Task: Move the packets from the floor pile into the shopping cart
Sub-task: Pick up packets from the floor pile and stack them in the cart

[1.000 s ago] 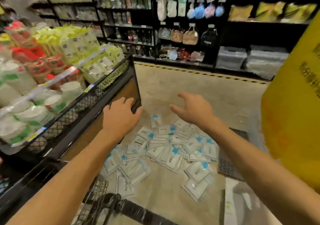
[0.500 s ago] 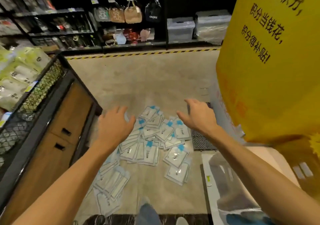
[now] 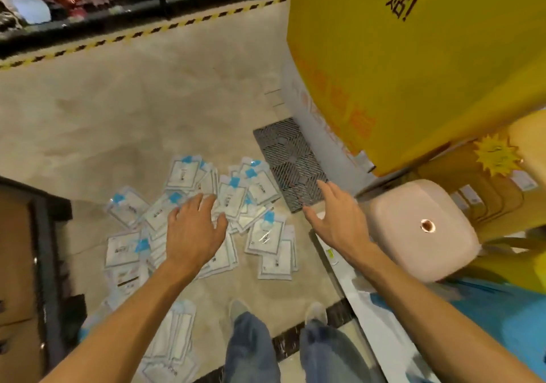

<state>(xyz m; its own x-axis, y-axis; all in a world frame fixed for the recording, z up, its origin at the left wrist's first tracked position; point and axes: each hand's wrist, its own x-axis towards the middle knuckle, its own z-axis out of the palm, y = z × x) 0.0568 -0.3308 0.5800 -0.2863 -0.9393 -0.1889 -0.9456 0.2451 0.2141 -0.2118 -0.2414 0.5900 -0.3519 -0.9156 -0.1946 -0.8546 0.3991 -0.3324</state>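
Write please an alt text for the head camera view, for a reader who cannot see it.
A person reaches down with both open hands toward a pile of white and blue packets on a shop floor; the left hand is over the pile, the right hand beside a grey floor grate. A yellow sign stands at right, and the person's jeans and shoes show below.

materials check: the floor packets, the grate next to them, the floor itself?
Packets: seemingly glossy clear plastic film over white inserts with blue tabs; glare streaks on the faces suggest film.
Grate: dark grey lattice with a matte look; plastic or metal, cannot tell.
Floor: beige, mottled, faintly shiny, probably polished concrete or stone tile.
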